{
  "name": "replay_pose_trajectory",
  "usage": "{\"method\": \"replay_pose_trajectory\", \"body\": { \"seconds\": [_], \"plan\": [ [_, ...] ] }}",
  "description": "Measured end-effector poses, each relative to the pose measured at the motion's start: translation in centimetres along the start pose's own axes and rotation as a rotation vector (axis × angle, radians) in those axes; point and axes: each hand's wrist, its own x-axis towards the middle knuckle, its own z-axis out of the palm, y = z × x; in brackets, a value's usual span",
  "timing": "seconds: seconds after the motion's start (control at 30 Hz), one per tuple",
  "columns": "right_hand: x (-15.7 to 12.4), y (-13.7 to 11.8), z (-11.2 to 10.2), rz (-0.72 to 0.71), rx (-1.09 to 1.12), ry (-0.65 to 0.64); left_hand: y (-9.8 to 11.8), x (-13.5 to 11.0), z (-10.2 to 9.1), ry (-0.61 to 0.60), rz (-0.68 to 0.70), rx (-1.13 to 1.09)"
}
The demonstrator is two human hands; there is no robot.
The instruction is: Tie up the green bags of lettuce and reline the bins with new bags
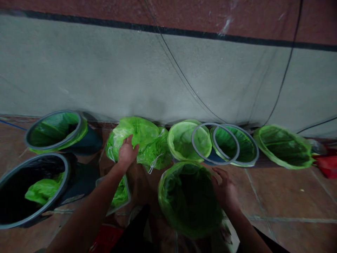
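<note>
My left hand (127, 153) rests with fingers spread on a crumpled green plastic bag (143, 140) with white drawstrings, lying on the floor by the wall. My right hand (225, 189) lies against the right rim of a bin lined with a green bag (188, 198) just in front of me; its fingers are loosely extended and grip nothing I can see. A loose grey ring (215, 143) leans across two lined bins (184, 140) behind it.
More green-lined bins stand along the grey wall (168, 77): one at far left (56, 130), one at right (284, 146). A dark bin (31, 189) at left holds a crumpled green bag. A small bin (119, 195) sits under my left forearm. Red items lie at far right.
</note>
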Motion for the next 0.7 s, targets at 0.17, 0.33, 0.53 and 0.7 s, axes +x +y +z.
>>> {"method": "replay_pose_trajectory", "body": {
  "seconds": [0.17, 0.33, 0.53, 0.7],
  "plan": [
    [0.4, 2.7, 0.0, 0.157, -0.039, -0.063, 2.4, -9.2, 0.7, -0.374, 0.154, -0.290],
    [0.9, 2.6, 0.1, 0.234, 0.055, -0.122, 6.4, -11.0, 0.9, -0.409, 0.324, -0.194],
    [4.0, 0.2, 2.0, 0.148, 0.039, -0.119, 14.3, -7.8, 2.0, -0.391, 0.350, 0.024],
    [4.0, -0.1, 3.9, 0.100, 0.018, -0.208, 17.0, -8.6, 5.3, -0.421, 0.256, 0.083]
  ]
}}
